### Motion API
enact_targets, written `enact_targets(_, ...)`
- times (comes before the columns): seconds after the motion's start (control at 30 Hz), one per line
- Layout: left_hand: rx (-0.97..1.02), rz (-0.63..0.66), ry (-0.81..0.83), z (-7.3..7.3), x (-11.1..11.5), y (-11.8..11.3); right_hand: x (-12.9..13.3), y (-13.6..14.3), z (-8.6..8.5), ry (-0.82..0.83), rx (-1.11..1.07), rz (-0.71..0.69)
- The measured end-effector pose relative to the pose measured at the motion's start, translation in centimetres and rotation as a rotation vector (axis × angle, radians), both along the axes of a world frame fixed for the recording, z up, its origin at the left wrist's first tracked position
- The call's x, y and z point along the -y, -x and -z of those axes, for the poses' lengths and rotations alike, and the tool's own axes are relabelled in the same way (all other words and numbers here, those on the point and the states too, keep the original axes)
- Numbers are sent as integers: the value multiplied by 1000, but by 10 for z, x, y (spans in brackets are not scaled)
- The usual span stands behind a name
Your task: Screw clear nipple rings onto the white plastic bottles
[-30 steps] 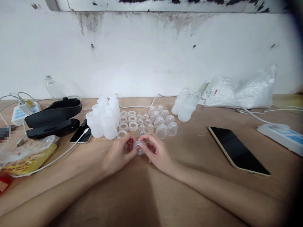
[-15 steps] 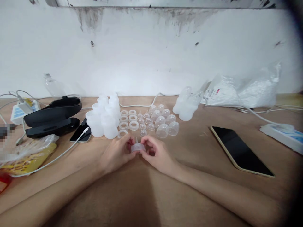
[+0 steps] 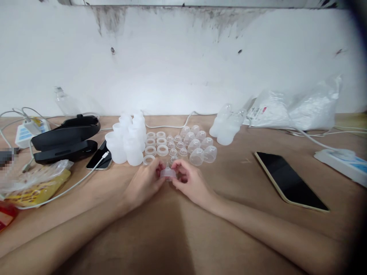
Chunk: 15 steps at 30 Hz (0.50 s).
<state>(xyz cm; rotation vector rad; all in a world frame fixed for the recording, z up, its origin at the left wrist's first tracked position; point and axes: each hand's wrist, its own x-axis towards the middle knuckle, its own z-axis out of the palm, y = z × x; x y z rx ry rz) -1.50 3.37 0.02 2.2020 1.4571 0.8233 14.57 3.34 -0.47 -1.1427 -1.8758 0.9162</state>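
Observation:
Between my two hands is a translucent bottle collar (image 3: 168, 173) with a clear nipple poking up through it. My left hand (image 3: 146, 178) pinches its left side, and my right hand (image 3: 191, 182) grips the right side with thumb and fingers. Just beyond my fingers stand two columns of loose collar rings (image 3: 162, 150). Clear nipples (image 3: 179, 145) sit to the right of the rings. Further right are several clear domed caps (image 3: 197, 156). White baby bottles (image 3: 134, 151) without tops stand in a group at the left of the rings.
Capped bottles (image 3: 225, 131) stand at the back right, before plastic bags (image 3: 312, 107). A phone (image 3: 289, 181) and a power strip (image 3: 344, 162) lie at right. At left are a black case (image 3: 65, 133), another phone (image 3: 100, 156), a cable and a yellow packet (image 3: 43, 187).
The view has shifted slightly. Both hands still hold the collar and nipple, which sit a little further from me, and the nipple tip shows less clearly.

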Motion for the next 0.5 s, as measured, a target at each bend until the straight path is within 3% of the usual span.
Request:
enact_targets(0.27,-33,59,-34,-2,1,0,0,2,1,-14,23,0)
enact_targets(0.5,-2,11,-31,-4,2,-4,-1,2,0,85,-73,46)
